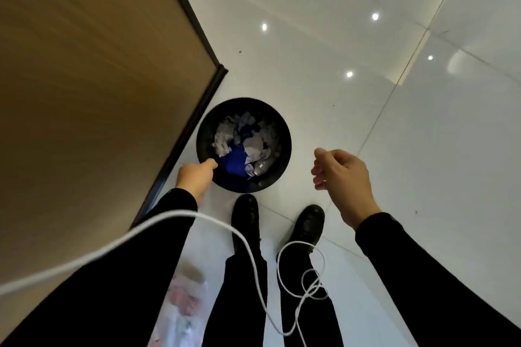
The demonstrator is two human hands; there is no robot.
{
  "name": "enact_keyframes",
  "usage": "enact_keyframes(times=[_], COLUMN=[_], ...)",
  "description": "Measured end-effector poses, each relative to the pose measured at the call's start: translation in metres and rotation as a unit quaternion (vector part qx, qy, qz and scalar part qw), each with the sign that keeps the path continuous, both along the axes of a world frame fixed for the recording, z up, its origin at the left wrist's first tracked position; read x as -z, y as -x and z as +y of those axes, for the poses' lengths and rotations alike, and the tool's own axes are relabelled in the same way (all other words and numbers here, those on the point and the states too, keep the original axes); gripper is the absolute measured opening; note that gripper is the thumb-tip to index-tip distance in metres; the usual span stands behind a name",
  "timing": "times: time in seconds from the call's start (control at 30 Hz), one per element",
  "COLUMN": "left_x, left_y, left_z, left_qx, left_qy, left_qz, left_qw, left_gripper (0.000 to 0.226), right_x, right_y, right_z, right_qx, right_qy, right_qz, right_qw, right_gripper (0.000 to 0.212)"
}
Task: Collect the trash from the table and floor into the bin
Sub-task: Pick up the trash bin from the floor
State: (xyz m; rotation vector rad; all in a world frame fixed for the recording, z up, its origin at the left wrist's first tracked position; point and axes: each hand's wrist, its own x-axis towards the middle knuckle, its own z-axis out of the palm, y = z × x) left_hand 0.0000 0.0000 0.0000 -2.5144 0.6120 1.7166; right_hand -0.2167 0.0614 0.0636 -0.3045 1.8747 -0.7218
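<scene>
Closest to my camera, a white cable (183, 213) loops across the dark sleeves and trails down past the legs. I judge it belongs to the rig and isn't trash. Low beside the left leg hangs a translucent plastic bag (183, 304) with something pinkish inside. It's blurred, so I can't say what holds it up.

The 2 black shoes (245, 214) stand just short of the bin (245, 101), which suits dropping things straight in. The left hand (194, 177) reaches down to the bin's near-left rim with its fingers (211, 163) curled. From this height they may be gripping the rim to steady it or only hovering over it, and I cannot tell which. The right hand (341, 177) hangs to the bin's right, well apart from it, with its fingers loosely curled and nothing visible in them. I read it as free for the next pickup.

The trash (245, 141) lies inside the bin as crumpled white scraps around something blue, well below the rim, so there is room for more.

The bin stands on the floor (366, 121) just off the corner of the brown counter (84, 79), whose edge is dark. Beyond it the pale, glossy tiles mirror the ceiling spotlights and carry a few tiny dark specks.
</scene>
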Motion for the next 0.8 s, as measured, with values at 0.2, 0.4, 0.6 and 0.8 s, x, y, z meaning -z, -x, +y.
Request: enact_keyframes(times=[0.2, 0.4, 0.6, 0.8], left_x=[0.047, 0.066, 0.057, -0.024], left_y=[-0.007, -0.007, -0.007, 0.018], left_z=[0.013, 0.011, 0.009, -0.006], left_qx=[-0.090, -0.099, 0.026, -0.025], left_qy=[-0.026, -0.012, 0.071, 0.142], left_qz=[0.020, 0.043, 0.021, 0.088], left_qw=[0.995, 0.994, 0.997, 0.986], left_gripper=[0.042, 0.035, 0.014, 0.024], right_x=[0.034, 0.045, 0.041, 0.004], right_y=[-0.006, -0.012, -0.012, -0.003], right_z=[0.005, -0.006, -0.008, -0.005], right_qx=[0.002, -0.010, 0.006, 0.009], right_qy=[-0.017, -0.007, -0.026, -0.133], right_qz=[-0.002, -0.012, -0.045, -0.115], right_qw=[1.000, 1.000, 0.999, 0.984], right_gripper=[0.028, 0.028, 0.017, 0.086])
